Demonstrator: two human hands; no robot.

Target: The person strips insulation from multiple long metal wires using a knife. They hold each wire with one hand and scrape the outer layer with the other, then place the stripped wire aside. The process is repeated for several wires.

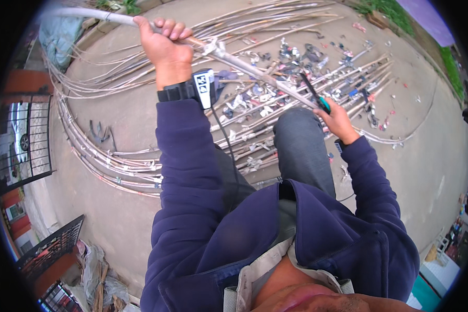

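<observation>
My left hand (165, 45) is raised and closed around a long pale pole (253, 72) that runs from the upper left down to my right hand. A strip of whitish wrapping (215, 47) is tied on the pole just beyond my left fingers. In my right hand (337, 119) is a tool with a green and black handle (324, 104) and a dark, long blade-like part, lying against the pole's lower end. Whether my right fingers also touch the pole cannot be told. Below lie many long poles (257, 124) among torn scraps (240, 102).
More poles (234, 23) lie at the top, and bent ones (101, 156) curve along the left. A blue-green sack (60, 39) sits at the upper left. A black metal gate (27, 140) stands at the left, with plastic sheeting (95, 273) at the lower left. My knee (300, 136) is beside the poles.
</observation>
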